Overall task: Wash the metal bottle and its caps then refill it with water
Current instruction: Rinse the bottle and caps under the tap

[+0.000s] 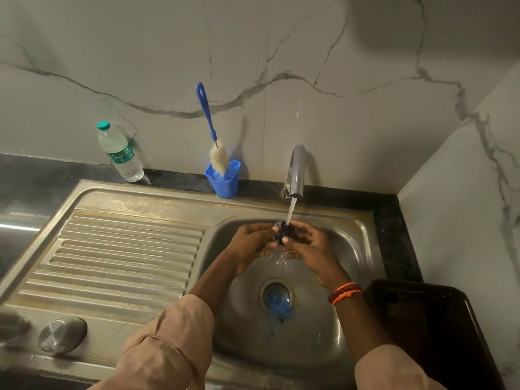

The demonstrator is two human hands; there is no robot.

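Observation:
A small black cap (287, 233) sits between both hands over the sink basin (349, 249), right under the stream running from the chrome tap (296, 171). My left hand (253, 242) grips it from the left and my right hand (308, 244) pinches it from the right, thumb on its front. Water splashes down off my fingers. A round metal cap (62, 334) stands on the sink's front left rim. Part of a blurred metal object (12, 323), cut off by the left edge, lies beside it; I cannot tell whether it is the bottle.
A blue bottle brush (213, 136) stands in a blue holder (223, 180) behind the sink. A plastic water bottle (121, 153) stands at the back left. The ribbed drainboard (126, 263) lies left of the basin, a dark basket (430, 327) right. Something blue lies in the drain (277, 301).

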